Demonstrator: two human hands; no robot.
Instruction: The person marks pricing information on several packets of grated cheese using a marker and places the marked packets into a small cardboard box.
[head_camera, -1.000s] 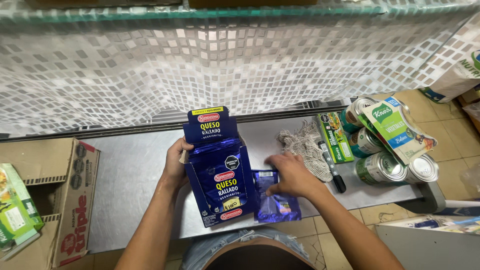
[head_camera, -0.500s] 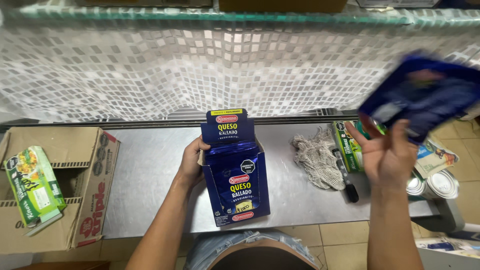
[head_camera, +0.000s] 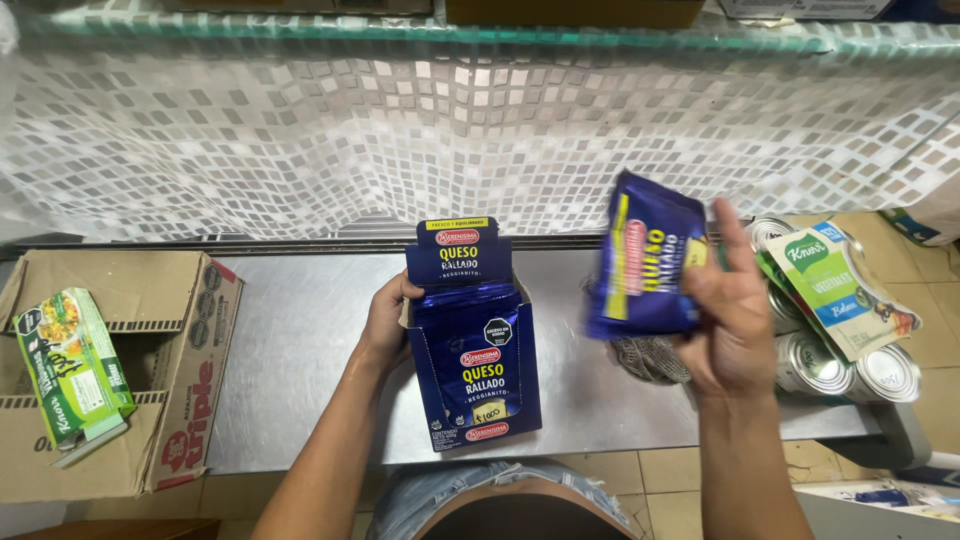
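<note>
Right hand (head_camera: 735, 325) now lifted, grip closed on blue packet (head_camera: 645, 260); left hand (head_camera: 385, 320) steadies blue display box (head_camera: 470, 340) on desk (head_camera: 290, 350).

Steel counter (head_camera: 300, 330) under a mosaic-tiled wall (head_camera: 300, 130). Grey rag (head_camera: 650, 358) near the right end. Tin cans (head_camera: 835, 365) crowded at the right edge, green-and-white packets (head_camera: 840, 290) lying across them. Cardboard box (head_camera: 150, 370) butted against the left edge, green soup packets (head_camera: 70, 365) inside. Glass shelf (head_camera: 400, 28) along the top.
</note>
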